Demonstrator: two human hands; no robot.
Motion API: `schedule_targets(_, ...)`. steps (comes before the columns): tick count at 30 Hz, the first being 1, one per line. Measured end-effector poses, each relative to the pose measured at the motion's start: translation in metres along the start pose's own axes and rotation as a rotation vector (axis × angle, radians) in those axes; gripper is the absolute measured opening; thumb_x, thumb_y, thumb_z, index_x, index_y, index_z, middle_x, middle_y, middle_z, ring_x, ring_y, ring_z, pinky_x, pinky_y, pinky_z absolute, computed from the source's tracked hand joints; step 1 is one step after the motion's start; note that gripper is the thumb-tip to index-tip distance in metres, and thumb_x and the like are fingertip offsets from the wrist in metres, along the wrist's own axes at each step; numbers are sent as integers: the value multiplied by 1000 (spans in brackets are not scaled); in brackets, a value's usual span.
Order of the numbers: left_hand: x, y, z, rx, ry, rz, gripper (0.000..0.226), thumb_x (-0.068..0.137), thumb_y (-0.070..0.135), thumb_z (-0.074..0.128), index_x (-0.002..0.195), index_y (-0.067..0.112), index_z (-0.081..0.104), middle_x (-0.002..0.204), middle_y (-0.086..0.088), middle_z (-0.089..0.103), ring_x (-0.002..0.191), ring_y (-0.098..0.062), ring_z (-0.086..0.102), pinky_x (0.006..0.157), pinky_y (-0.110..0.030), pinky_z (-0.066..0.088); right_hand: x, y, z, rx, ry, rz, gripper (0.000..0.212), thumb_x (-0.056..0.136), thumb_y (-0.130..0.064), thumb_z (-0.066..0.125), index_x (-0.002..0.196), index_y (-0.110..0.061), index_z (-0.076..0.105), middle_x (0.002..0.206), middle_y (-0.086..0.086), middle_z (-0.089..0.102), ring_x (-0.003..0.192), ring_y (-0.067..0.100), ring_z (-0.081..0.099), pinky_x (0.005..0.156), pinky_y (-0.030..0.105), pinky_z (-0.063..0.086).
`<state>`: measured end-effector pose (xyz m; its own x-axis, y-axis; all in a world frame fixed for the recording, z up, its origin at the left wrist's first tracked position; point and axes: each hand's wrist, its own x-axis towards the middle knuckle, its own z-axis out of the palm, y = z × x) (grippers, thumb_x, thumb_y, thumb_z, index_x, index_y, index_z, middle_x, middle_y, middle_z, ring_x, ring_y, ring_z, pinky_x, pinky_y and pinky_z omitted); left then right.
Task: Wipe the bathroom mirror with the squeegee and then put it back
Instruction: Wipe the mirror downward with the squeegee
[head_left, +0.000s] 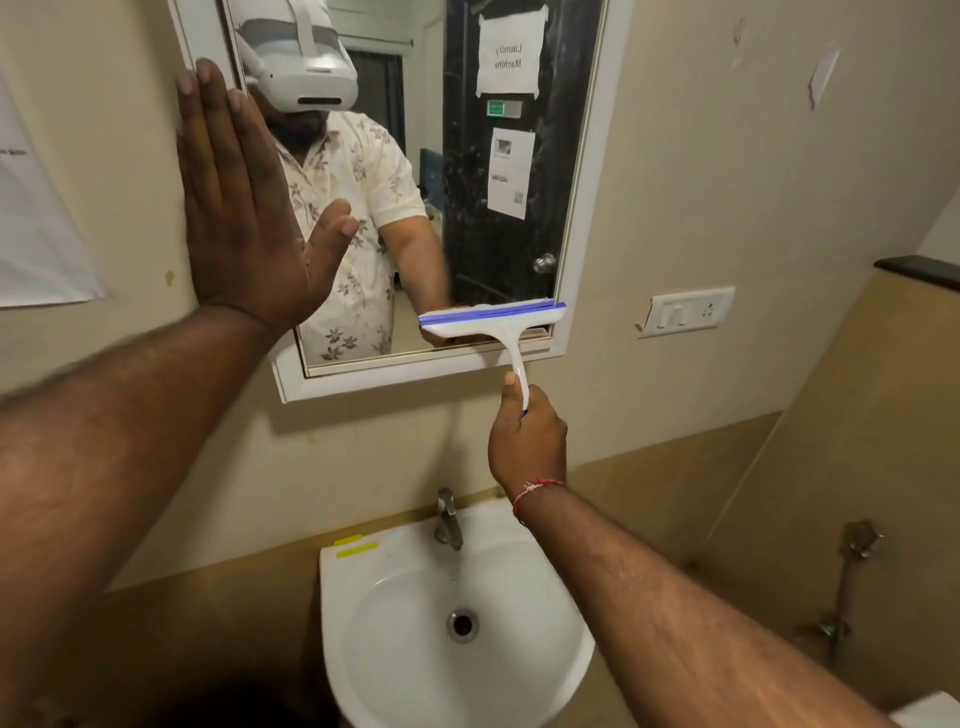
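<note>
The white-framed bathroom mirror (582, 249) hangs on the beige wall above the sink. A white squeegee (493, 318) with a blue rubber blade lies across the glass at the mirror's lower right corner, blade level, handle pointing down. My right hand (527, 441) grips that handle just below the frame. My left hand (239, 208) rests flat against the mirror's left edge with fingers straight and pointing up, holding nothing.
A white sink (363, 634) with a metal tap (448, 519) sits directly below. A switch plate (685, 312) is on the wall to the right, a paper sheet (36, 234) to the left, and a wall tap (852, 571) at lower right.
</note>
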<state>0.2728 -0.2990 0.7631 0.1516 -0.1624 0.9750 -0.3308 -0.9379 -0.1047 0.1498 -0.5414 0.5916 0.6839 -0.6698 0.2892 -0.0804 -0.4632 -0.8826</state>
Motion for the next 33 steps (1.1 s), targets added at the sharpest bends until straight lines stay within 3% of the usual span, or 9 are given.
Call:
schedule_targets(4, -8, 2, 0, -2, -21, -9, 105, 112, 60, 51, 165, -26, 22, 172, -53, 20, 165, -69, 21, 137, -71, 20, -2, 1, 1, 4, -4, -3, 51, 112, -61, 38, 97, -21, 66, 81, 5, 68, 79, 33, 61, 69, 40, 46)
schedule_targets(7, -15, 4, 0, -6, -37, -9, 106, 112, 61, 51, 165, -26, 21, 172, -53, 20, 164, -70, 21, 137, -71, 20, -4, 3, 2, 0, 6, 0, 48, 111, -64, 36, 93, -26, 61, 81, 4, 68, 82, 36, 62, 74, 44, 50)
schedule_targets(11, -23, 6, 0, -23, -44, -2, 104, 112, 57, 56, 164, -27, 22, 171, -54, 21, 163, -71, 22, 137, -72, 20, -6, 6, 1, 12, 3, -6, 44, 113, -60, 38, 87, -29, 55, 74, -3, 62, 78, 31, 59, 70, 40, 45)
schedule_targets(18, -40, 5, 4, -33, -83, -12, 103, 113, 58, 54, 166, -24, 21, 173, -52, 19, 165, -68, 20, 138, -70, 19, -17, 18, 8, -47, -5, 42, 52, 111, -64, 36, 88, -24, 59, 86, 7, 70, 88, 40, 66, 80, 46, 57)
schedule_targets(26, -63, 4, 9, -87, -188, -2, 106, 115, 65, 49, 169, -21, 20, 177, -48, 14, 169, -61, 11, 141, -67, 13, -22, 16, -5, -64, -70, 65, 52, 112, -63, 37, 92, -23, 64, 85, 2, 70, 83, 30, 66, 75, 42, 55)
schedule_targets(30, -84, -4, 8, -152, -274, 94, 114, 111, 70, 50, 171, -19, 12, 180, -45, 2, 170, -63, 4, 141, -68, 12, -28, 22, -18, -31, -131, 95, 57, 107, -71, 37, 88, -27, 67, 83, -2, 72, 82, 25, 70, 82, 51, 64)
schedule_targets(33, -102, -1, 0, -227, -329, 109, 116, 109, 78, 39, 174, -13, 10, 186, -35, -2, 174, -54, 0, 140, -69, 15, -32, 31, -35, -128, -98, 41, 72, 100, -84, 29, 85, -25, 66, 77, -1, 73, 79, 26, 70, 80, 47, 62)
